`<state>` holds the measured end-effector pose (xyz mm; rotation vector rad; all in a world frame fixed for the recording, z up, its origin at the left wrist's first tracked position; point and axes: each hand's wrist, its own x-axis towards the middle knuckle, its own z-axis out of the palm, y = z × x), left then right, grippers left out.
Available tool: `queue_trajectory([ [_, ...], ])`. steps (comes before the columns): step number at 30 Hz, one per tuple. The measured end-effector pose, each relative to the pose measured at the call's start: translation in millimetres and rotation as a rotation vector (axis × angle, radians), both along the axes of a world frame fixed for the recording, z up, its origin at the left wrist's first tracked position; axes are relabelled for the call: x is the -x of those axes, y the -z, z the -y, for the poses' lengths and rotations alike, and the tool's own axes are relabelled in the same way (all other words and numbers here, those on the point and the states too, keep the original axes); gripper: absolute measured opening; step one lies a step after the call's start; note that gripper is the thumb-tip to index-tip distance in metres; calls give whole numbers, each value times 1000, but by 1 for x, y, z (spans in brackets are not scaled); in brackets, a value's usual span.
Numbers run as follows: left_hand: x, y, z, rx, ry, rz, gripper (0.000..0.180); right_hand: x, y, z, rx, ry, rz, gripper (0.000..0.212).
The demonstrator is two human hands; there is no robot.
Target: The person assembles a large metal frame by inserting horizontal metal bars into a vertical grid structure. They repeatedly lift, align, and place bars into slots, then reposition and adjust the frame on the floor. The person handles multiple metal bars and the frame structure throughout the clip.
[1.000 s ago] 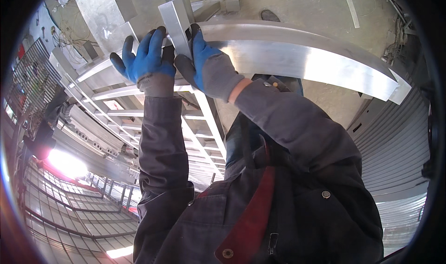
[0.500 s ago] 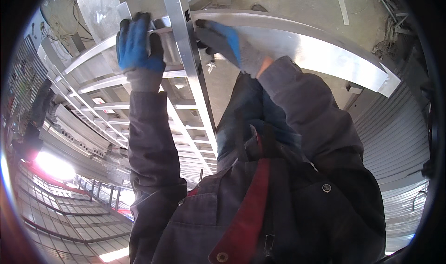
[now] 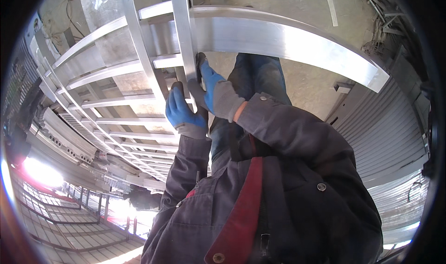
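Both my hands wear blue and grey work gloves and are close together in front of my body. A long silver metal bar (image 3: 181, 27) runs between them, pointing away from me across a wide curved metal strip. My right hand (image 3: 214, 88) wraps the bar from its right side, thumb across it. Lower down, my left hand (image 3: 185, 110) has its fingers along the left side and its thumb on the right. The bar's near end is hidden by the gloves. Just left of it lies the slatted metal frame (image 3: 131, 22), with several crosspieces.
The wide curved strip (image 3: 288, 37) extends to the right, above the floor. Ribbed metal sheets (image 3: 385, 129) stand at the right. Stacked metal profiles (image 3: 60, 141) lie at the left. Metal scraps (image 3: 388, 20) rest at the far right.
My left hand has come back from the frame's far edge to the bar. My right hand has slid nearer to me along the bar. A gap between bar and frame now shows.
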<state>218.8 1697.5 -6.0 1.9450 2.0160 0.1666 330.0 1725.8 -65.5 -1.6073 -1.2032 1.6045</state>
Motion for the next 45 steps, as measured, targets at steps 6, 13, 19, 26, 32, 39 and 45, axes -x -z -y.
queue_trajectory([
  [6, 29, 14, -60, -12, 175, -207, 53, 5, 24, 6, 266, 76, -408, 52],
  [13, 55, 37, -93, 31, 370, -90, 38, 2, 25, 2, 212, 4, -307, 38],
  [19, 53, 39, -92, 12, 413, -90, 40, -1, 26, 2, 232, -93, -207, 44],
  [26, 47, 26, -95, 86, 313, -154, 52, 2, 31, 3, 271, -71, -246, 51],
  [32, 49, 29, -100, 94, 357, -242, 31, 1, 28, 1, 276, -77, -245, 53],
  [39, 49, 24, -100, 81, 402, -151, 40, -15, 33, 5, 258, -156, -278, 63],
  [45, 61, -2, -53, -187, 18, 60, 34, -43, 51, 83, 395, -252, -302, 39],
])
